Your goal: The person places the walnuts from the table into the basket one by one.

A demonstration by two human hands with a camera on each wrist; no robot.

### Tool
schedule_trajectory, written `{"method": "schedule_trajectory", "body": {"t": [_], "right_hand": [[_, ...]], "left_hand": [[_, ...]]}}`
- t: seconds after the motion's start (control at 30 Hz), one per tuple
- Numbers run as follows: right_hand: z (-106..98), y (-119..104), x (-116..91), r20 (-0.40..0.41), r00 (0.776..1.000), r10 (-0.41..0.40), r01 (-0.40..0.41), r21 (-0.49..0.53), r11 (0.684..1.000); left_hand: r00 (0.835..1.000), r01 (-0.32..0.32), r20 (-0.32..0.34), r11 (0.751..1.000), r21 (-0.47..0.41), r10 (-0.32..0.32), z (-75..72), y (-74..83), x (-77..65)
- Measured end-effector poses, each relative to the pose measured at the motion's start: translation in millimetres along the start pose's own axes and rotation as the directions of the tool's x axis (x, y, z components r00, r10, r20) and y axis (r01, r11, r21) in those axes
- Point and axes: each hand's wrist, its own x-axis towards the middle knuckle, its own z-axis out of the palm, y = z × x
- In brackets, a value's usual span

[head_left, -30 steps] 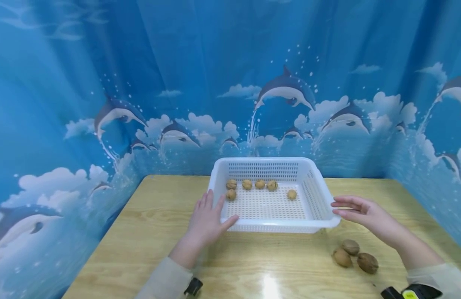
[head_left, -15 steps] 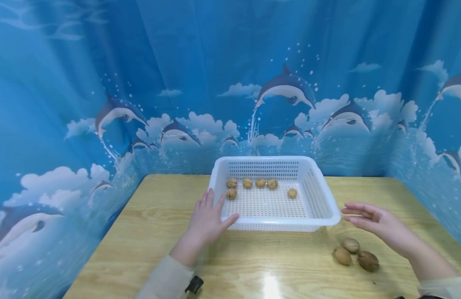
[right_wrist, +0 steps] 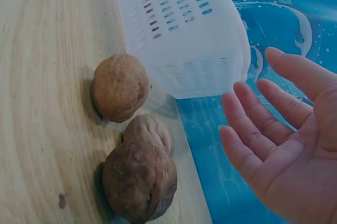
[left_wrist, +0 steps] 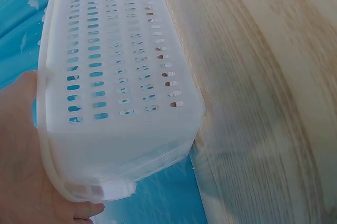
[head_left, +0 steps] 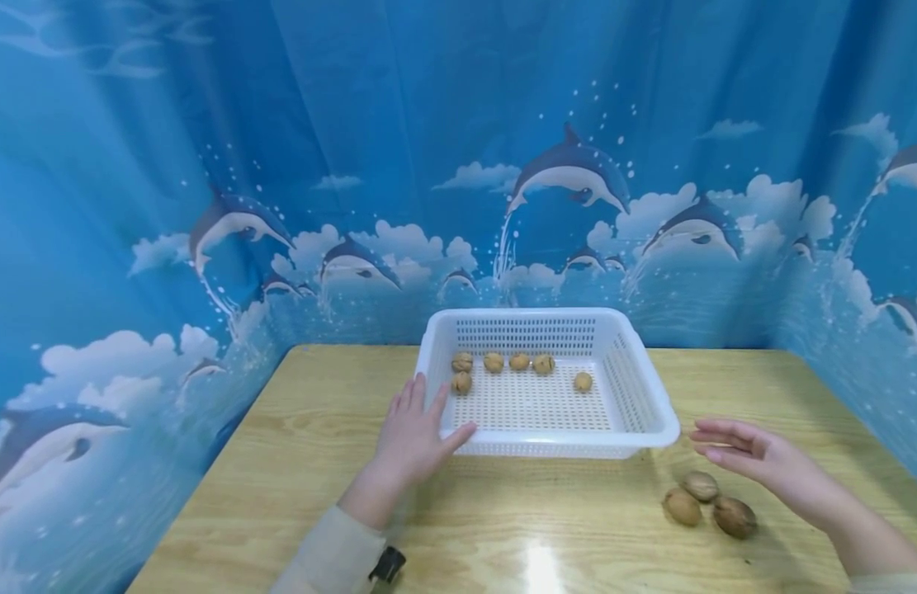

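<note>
A white slotted plastic basket (head_left: 532,441) stands on the table, with several walnuts (head_left: 519,361) inside, mostly along its back and left. My left hand (head_left: 409,433) rests spread over the basket's front left corner. In the left wrist view that hand (left_wrist: 18,166) lies against the rim, with fingertips showing past its end. My right hand (head_left: 770,462) is held to the right of the basket, fingers loosely bent and holding nothing. Below it on the table lie three walnuts close together: a tan one (head_left: 683,506), a paler one (head_left: 700,486) and a darker one (head_left: 735,517).
The wooden table (head_left: 280,495) runs up to a blue curtain (head_left: 354,124) printed with dolphins, which hangs behind it and along both sides. A dark speck (right_wrist: 62,201) lies on the wood near the loose walnuts.
My right hand has drawn away from the basket's right rim, moving right and toward me, nearer the three loose walnuts. The left hand and the basket have stayed in place.
</note>
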Motion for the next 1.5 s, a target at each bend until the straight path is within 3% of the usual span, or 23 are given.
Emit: {"method": "schedule_trajectory", "body": {"t": [0.47,0.67,0.87,1.07,1.4,1.5], "right_hand": [[-5,20,-13,0.045,0.998,-0.045,0.048,-0.067,0.997],[-9,34,-15,0.176,0.984,0.010,-0.006,-0.023,1.000],[-7,45,-17,0.228,0.974,-0.008,0.011,-0.009,1.000],[-8,46,-18,0.300,0.949,0.094,-0.089,-0.029,0.996],[-7,53,-20,0.304,0.950,0.073,-0.054,-0.072,0.996],[-8,52,-20,0.295,0.950,0.099,-0.073,-0.100,0.992]], "left_hand": [[1.000,-0.009,-0.006,1.000,0.006,0.009,0.2,-1.6,0.9],[1.000,-0.007,0.001,1.000,0.003,0.007,0.7,-0.4,-0.1],[1.000,-0.001,-0.003,1.000,0.001,0.001,0.7,0.3,0.2],[1.000,-0.004,-0.012,1.000,-0.009,0.004,0.7,0.2,0.3],[1.000,-0.004,-0.012,1.000,-0.009,0.004,1.1,0.0,0.3],[1.000,-0.005,-0.007,1.000,-0.003,0.005,0.9,-0.2,0.4]]}}
